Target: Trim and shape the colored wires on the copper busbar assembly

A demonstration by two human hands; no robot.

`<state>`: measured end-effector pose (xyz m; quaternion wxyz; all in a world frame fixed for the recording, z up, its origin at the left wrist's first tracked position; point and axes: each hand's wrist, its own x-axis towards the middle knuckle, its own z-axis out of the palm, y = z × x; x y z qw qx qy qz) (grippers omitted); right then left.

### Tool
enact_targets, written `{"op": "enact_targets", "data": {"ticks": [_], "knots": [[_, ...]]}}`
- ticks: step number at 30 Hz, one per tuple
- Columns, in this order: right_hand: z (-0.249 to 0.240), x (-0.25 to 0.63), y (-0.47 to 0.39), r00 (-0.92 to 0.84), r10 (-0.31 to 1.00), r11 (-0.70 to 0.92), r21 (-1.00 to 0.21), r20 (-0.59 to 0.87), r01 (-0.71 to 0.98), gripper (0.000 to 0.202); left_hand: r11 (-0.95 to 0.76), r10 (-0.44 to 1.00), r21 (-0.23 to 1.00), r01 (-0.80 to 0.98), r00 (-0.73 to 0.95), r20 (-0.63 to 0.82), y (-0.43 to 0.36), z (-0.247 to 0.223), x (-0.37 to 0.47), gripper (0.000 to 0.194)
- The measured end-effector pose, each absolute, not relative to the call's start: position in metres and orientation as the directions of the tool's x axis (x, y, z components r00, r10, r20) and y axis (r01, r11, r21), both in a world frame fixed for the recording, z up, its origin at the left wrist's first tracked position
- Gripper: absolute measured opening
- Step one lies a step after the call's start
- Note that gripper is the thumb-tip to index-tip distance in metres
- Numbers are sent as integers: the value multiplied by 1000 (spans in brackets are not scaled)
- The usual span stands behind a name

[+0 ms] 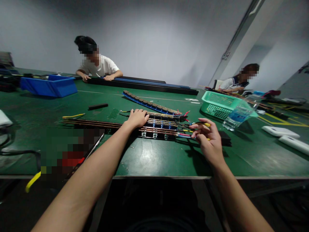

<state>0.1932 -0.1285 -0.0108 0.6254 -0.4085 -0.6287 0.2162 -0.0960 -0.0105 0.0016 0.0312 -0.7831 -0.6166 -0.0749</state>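
Note:
My left hand [138, 118] lies over long black strips carrying copper-coloured bars [159, 130], fingers fairly flat and pressing on them. At the strips' right end, my right hand [210, 138] is closed around yellow-handled pliers [206, 124]; their jaws are hard to make out among the wires. Red and blue wires [184, 135] come out of the bars there, close to my right fingertips. Behind my left hand, another bar assembly on a blue base [149, 103] lies at a slant, with red-tipped wires [187, 113] near its right end.
A green mesh basket [217, 104] and a water bottle [235, 117] stand at right, near white devices [280, 131]. A blue bin [49, 86] sits at left, a short black bar [98, 106] nearer. Across the table, a person [103, 66] handles long black profiles [145, 86]; another person [238, 82] sits right.

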Motion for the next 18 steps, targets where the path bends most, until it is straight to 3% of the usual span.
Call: {"op": "enact_targets", "data": {"ticks": [3, 6, 10, 14, 18], "knots": [[-15, 194, -127, 15, 768, 592, -719, 640, 364, 39, -232, 963, 44, 972, 223, 153, -10, 1, -96, 48], [-18, 195, -129, -183, 734, 635, -566, 653, 525, 37, -237, 962, 42, 971, 228, 152, -10, 2, -96, 48], [-22, 193, -133, -362, 682, 696, -411, 636, 589, 35, -236, 962, 40, 971, 227, 153, -10, 2, -96, 49], [-21, 191, -132, -163, 733, 622, -554, 661, 553, 39, -232, 963, 41, 972, 223, 151, -11, 2, -96, 48], [-8, 191, -131, 59, 764, 586, -730, 642, 353, 43, -236, 963, 52, 970, 226, 148, -12, 3, -95, 48]]}}
